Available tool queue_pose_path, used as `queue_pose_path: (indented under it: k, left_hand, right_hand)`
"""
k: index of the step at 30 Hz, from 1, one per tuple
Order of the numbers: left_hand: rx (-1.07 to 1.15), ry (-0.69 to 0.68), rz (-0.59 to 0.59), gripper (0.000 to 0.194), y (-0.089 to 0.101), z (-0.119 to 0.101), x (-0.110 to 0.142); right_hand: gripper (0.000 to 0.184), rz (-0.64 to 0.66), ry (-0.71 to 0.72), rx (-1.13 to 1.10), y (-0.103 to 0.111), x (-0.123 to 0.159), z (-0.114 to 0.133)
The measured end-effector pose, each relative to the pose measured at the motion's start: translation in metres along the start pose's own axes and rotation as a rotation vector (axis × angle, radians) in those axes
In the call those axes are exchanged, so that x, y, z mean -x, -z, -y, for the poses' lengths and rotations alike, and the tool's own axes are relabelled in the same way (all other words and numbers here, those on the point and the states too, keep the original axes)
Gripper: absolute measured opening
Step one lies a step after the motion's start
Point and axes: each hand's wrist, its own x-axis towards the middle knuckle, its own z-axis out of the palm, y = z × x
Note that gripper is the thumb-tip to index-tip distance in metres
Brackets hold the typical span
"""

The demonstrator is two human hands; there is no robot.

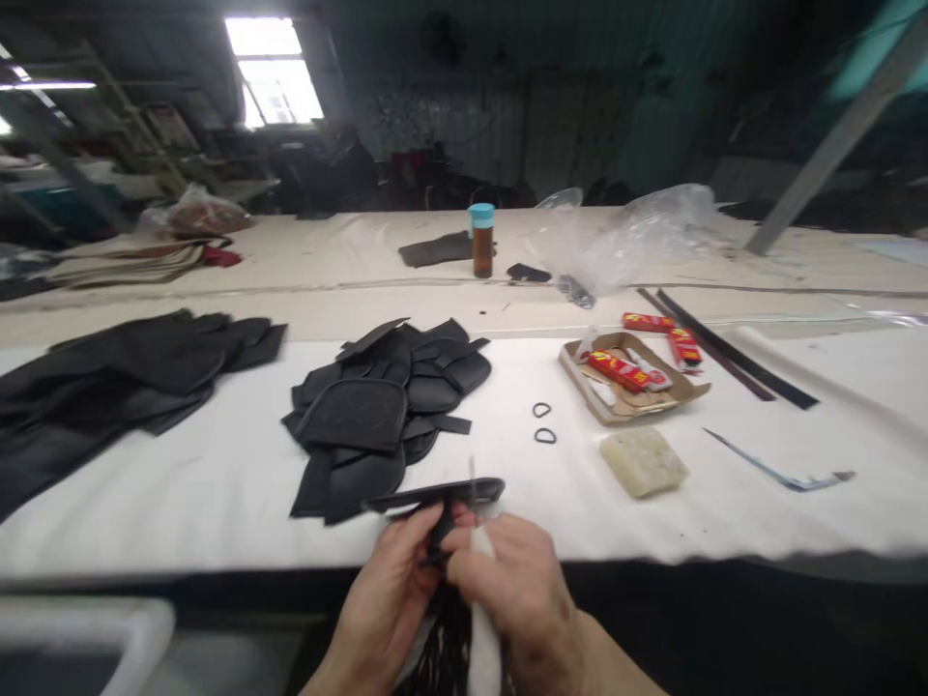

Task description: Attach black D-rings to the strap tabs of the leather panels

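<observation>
At the table's front edge my left hand point(388, 590) is closed on a black padded piece point(435, 495), which looks like leather or a synthetic. My right hand point(518, 580) grips a tool with a white wrapped handle point(484, 628) and a thin metal shaft pointing up past the piece; its exact kind is unclear. The fingertips of both hands meet at the piece, and its lower part is hidden by them. Just beyond lies a heap of similar black pieces point(355, 416). Two black D-rings point(543, 436) rest on the white cloth to the right of it.
A cardboard tray point(616, 411) holds red tubes or boxes, beside a yellowish block point(643, 462). Farther right are a thin pointed tool point(779, 474) and dark strips point(739, 348). Black material point(130, 377) lies left; a bottle point(482, 242) and clear plastic point(638, 242) stand behind.
</observation>
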Motion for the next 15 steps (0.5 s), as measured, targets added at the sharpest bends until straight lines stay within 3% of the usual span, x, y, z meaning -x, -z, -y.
queue_pose_path:
  k: [4,6,10,15]
  left_hand:
    - [0.065,-0.171,0.097,0.019,0.000,0.011,-0.005]
    - [0.048,-0.213,0.091,0.024,0.004,0.018,-0.007]
    - [-0.016,-0.283,0.078,0.027,0.010,0.024,-0.009]
    - [-0.048,-0.274,0.004,0.022,0.009,0.020,-0.008]
  right_hand:
    - [0.016,0.003,-0.393,-0.233,0.003,0.009,0.002]
    - [0.014,0.003,-0.493,-0.256,-0.002,0.016,0.001]
    - [0.012,-0.013,-0.533,-0.217,-0.010,0.020,0.003]
    - [0.010,0.037,-0.566,-0.203,-0.013,0.007,0.005]
